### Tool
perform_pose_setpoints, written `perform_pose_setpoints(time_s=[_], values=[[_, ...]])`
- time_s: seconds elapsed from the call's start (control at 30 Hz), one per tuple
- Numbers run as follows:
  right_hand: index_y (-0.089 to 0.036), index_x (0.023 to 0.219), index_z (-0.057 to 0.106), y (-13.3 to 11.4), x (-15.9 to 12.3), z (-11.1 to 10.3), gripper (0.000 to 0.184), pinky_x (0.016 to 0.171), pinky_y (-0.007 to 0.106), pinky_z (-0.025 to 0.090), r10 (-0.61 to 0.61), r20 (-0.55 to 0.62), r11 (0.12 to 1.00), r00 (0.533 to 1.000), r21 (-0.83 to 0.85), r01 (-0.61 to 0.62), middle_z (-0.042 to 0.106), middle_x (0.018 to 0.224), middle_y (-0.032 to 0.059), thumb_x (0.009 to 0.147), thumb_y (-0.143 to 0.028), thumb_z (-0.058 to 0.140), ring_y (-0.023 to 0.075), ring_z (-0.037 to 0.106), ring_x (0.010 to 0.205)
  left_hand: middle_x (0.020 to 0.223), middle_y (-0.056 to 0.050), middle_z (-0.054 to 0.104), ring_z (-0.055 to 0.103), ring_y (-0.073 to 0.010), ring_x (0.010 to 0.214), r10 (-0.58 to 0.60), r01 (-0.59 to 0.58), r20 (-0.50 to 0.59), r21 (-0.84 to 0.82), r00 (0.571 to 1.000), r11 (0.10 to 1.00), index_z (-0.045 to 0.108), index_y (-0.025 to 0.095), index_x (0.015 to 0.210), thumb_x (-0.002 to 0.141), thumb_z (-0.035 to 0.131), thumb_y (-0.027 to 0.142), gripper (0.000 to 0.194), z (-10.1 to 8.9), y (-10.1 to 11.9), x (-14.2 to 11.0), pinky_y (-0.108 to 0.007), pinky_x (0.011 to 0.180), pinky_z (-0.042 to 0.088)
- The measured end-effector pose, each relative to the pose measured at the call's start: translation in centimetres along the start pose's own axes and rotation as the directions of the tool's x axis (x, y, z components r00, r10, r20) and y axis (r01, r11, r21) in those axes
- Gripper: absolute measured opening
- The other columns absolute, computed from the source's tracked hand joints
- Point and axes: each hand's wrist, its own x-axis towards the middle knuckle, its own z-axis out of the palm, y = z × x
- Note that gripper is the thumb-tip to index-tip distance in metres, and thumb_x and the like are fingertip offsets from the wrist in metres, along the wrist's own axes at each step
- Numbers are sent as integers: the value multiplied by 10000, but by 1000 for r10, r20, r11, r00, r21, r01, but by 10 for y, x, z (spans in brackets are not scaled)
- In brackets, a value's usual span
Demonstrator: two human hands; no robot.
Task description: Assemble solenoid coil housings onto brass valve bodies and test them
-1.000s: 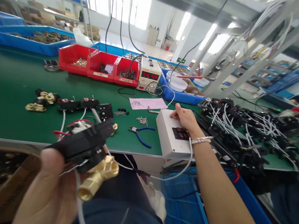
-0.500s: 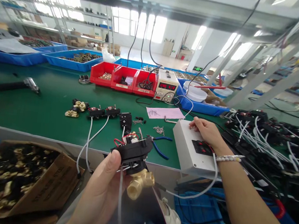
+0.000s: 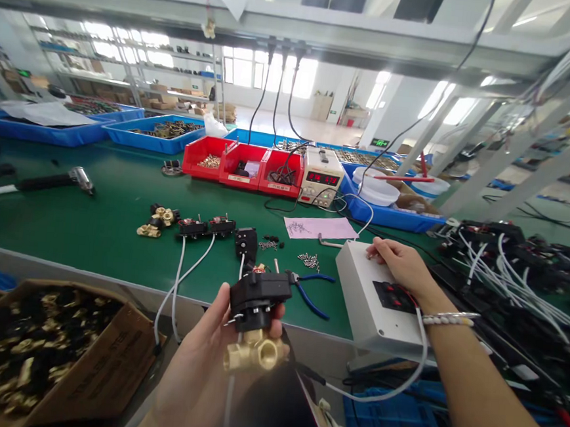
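My left hand (image 3: 204, 358) is closed around a motorized valve. Its black actuator (image 3: 260, 294) is uppermost and its brass valve body (image 3: 254, 354) hangs below, with one port turned towards me. A white cable runs down from the valve past my palm. My right hand (image 3: 399, 265) rests at the far end of a light grey control box (image 3: 358, 282), fingers curled together at its top; what they pinch is too small to make out. A black terminal clip (image 3: 394, 296) with red parts sits on the box beside my wrist. Blue-handled pliers (image 3: 314, 295) lie between the valve and box.
Loose screws (image 3: 308, 261), a pink paper (image 3: 320, 228) and other black actuators (image 3: 208, 226) lie on the green bench. Behind are red bins (image 3: 241, 178) and a power supply (image 3: 320, 193). An electric screwdriver (image 3: 45, 183) lies left; cabled units (image 3: 503, 257) crowd the right.
The valve has turned in my left hand, so its brass ports point differently and the actuator's top tilts away. My right hand stays on the box. The view has tilted up slightly.
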Motion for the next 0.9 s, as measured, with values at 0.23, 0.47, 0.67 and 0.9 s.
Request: perform_pose_setpoints(time_s=[0.23, 0.47, 0.67, 0.9], values=[[-202, 656, 671, -1, -1, -1, 668, 684, 353, 430, 19, 16, 999, 1000, -33, -19, 675, 700, 86, 625, -851, 514, 215, 549, 644, 814, -128, 657, 643, -123, 646, -47, 88, 302, -123, 952, 989, 711, -27, 946, 985, 466, 477, 562, -3, 0, -2, -239, 631, 571], [-205, 641, 665, 1, 0, -2, 589, 674, 356, 405, 17, 20, 999, 1000, -52, -16, 677, 714, 85, 656, -776, 523, 215, 540, 638, 794, -47, 608, 591, -88, 618, 8, 15, 318, -71, 948, 997, 702, 65, 964, 870, 646, 315, 273, -12, 0, -2, -216, 629, 546], [-207, 631, 675, -3, -3, -2, 471, 657, 340, 429, 4, 0, 1000, 1000, -16, -4, 669, 656, 62, 663, -663, 559, 201, 543, 610, 750, 11, 546, 571, -71, 562, 201, -168, 290, -136, 936, 976, 655, 206, 1147, 805, 691, 245, 346, -17, 9, -7, -183, 550, 519], [-198, 566, 665, -6, -3, -2, 322, 577, 316, 402, -50, -183, 993, 982, 99, 69, 639, 563, 40, 640, -509, 629, 175, 525, 535, 718, -5, 551, 567, -83, 537, 545, -545, -8, -27, 839, 838, 654, 143, 1001, 755, 719, 368, 340, -24, 42, -13, -189, 519, 560]])
